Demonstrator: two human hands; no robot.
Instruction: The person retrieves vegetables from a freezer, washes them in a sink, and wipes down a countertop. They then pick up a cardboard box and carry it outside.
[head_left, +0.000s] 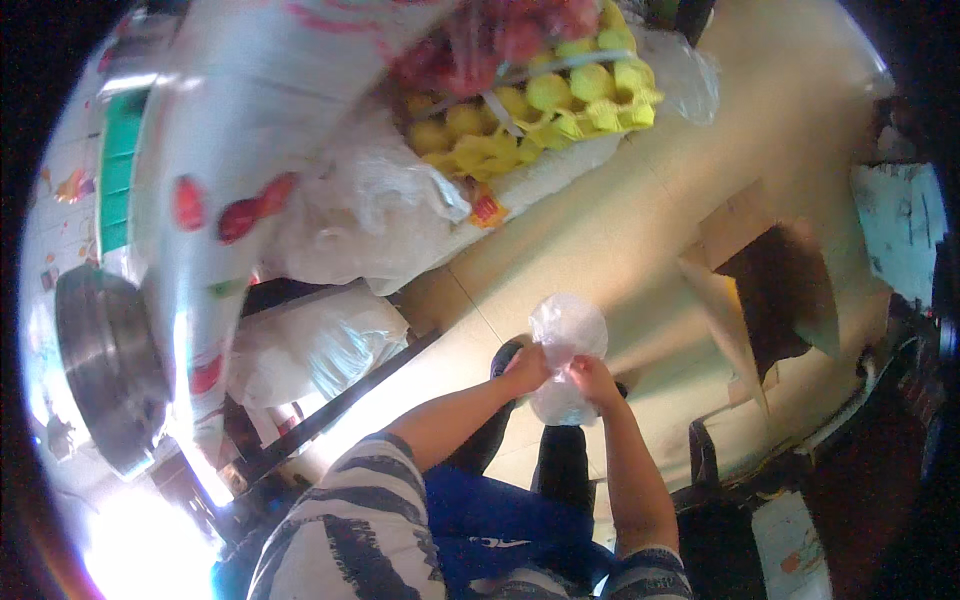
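Observation:
Both of my hands hold a white, partly see-through plastic bag (571, 324) in front of my legs, above the tiled floor. My left hand (529, 369) grips it at the middle of its left edge. Close beside it, my right hand (592, 375) pinches the bag on the right side. The bag spreads in a rounded shape above the hands, and another pale part of it hangs below them. Whether anything lies inside the bag cannot be told.
An open cardboard box (727, 300) stands on the floor at the right. Yellow egg trays (540, 142) with round items and a red bag lie at the top. Clear plastic bags (360, 217) sit by a patterned cloth (217, 135). A metal bowl (109, 367) is far left.

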